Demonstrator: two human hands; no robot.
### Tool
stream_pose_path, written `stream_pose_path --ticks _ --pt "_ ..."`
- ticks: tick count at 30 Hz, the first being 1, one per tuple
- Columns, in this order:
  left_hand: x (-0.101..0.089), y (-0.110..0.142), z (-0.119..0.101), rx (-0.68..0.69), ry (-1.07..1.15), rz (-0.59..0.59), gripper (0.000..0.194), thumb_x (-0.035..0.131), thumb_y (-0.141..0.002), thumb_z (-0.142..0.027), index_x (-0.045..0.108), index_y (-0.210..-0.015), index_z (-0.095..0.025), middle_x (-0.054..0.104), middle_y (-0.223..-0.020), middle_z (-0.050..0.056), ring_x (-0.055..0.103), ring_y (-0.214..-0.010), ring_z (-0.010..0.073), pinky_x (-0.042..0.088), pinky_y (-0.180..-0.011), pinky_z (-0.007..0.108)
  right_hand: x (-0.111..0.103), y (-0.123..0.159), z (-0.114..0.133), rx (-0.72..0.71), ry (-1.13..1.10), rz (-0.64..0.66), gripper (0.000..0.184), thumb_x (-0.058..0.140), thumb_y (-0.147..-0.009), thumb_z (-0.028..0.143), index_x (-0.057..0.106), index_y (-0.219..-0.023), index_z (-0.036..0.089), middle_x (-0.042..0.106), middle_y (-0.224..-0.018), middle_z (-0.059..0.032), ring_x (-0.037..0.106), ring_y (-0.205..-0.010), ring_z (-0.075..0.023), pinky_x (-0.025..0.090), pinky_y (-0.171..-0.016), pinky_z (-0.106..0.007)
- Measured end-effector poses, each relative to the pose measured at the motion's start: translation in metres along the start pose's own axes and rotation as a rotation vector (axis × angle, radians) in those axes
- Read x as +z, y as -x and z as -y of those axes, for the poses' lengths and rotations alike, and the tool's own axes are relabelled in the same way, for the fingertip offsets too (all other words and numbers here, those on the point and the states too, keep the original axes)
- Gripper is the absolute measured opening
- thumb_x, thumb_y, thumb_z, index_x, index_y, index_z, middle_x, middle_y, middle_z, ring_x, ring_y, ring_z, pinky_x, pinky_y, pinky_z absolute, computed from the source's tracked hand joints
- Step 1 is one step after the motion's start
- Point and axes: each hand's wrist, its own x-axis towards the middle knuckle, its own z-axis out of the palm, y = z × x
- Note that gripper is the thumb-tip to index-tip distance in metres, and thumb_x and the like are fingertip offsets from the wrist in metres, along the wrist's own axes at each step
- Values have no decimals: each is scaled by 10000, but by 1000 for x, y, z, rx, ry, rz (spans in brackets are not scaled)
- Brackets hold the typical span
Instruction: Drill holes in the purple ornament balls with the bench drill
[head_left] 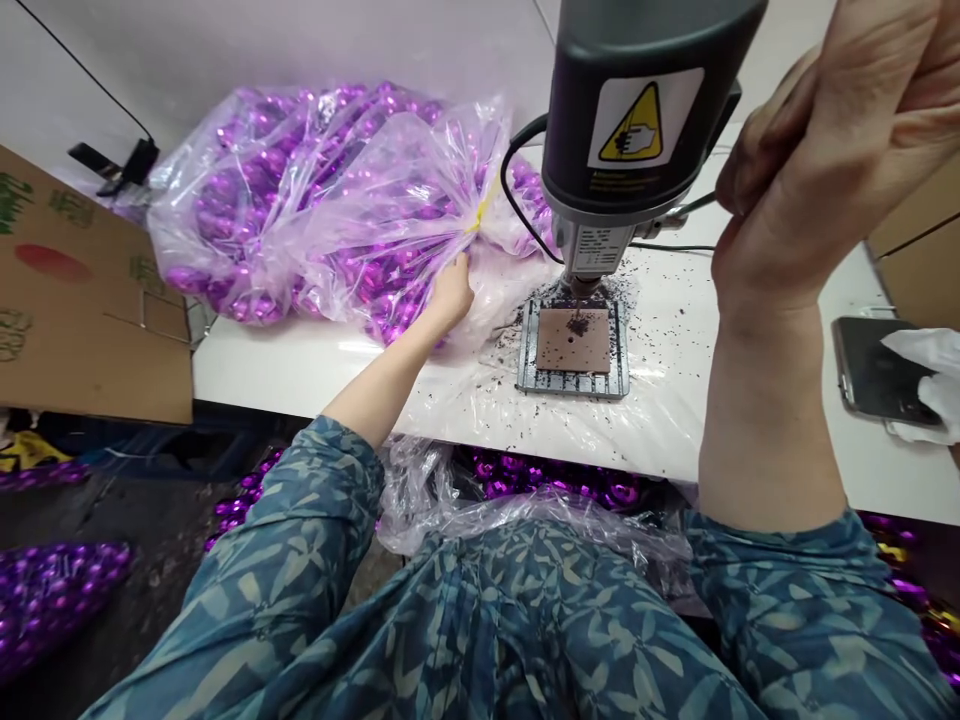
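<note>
My left hand [450, 293] reaches into the mouth of a clear plastic bag [330, 200] full of shiny purple balls, beside its yellow tie; the fingers are hidden in the plastic. My right hand [817, 150] is raised at the upper right, its fingers closed round the thin metal feed lever [694, 205] of a grey bench drill press [637, 110]. Below the drill's chuck lies a slotted metal base [574, 350] with a brown pad, strewn with dark shavings.
A brown cardboard box [82, 300] stands at the left. A phone [874, 370] and white cloth [930, 385] lie at the right on the white table [300, 370]. More purple balls in plastic [540, 490] rest on my lap, others on the floor [52, 590].
</note>
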Motion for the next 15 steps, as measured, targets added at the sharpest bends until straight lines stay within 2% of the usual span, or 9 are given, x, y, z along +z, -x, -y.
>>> stream_pose_path --ticks 2,4,9,12,15 --pt "-9 2 1 -23 -125 -47 245 524 -912 -110 684 -1085 -178 679 -1288 221 554 -1366 458 357 -1196 713 2 1 0 -11 -6 -10 590 744 -736 626 386 -599 177 225 -433 69 307 -345 -29 80 -434 -275" --pt "-17 1 1 -35 -242 -61 261 519 -920 -121 698 -1105 -161 637 -1405 259 477 -1440 497 298 -1199 763 4 2 1 -32 -6 -28 594 738 -742 622 366 -591 184 213 -427 72 286 -342 -28 68 -438 -282" --pt "-27 -5 1 -74 -510 72 315 610 -880 -149 710 -1178 -123 685 -1310 302 521 -1383 533 248 -1166 803 4 1 7 -38 119 17 686 668 -785 668 238 -556 185 224 -418 53 310 -351 -21 127 -445 -263" --pt "-30 -4 4 -46 -489 114 400 648 -843 -145 688 -1240 -170 676 -1347 271 514 -1409 521 303 -1177 756 3 1 8 -62 167 30 721 636 -790 720 237 -544 173 264 -407 47 293 -342 -7 128 -437 -254" --pt "-30 2 3 52 -290 85 438 706 -815 -178 675 -1251 -204 671 -1377 227 537 -1405 471 357 -1212 686 5 2 5 -80 198 3 746 575 -773 799 199 -571 187 250 -402 53 278 -335 -1 116 -437 -264"
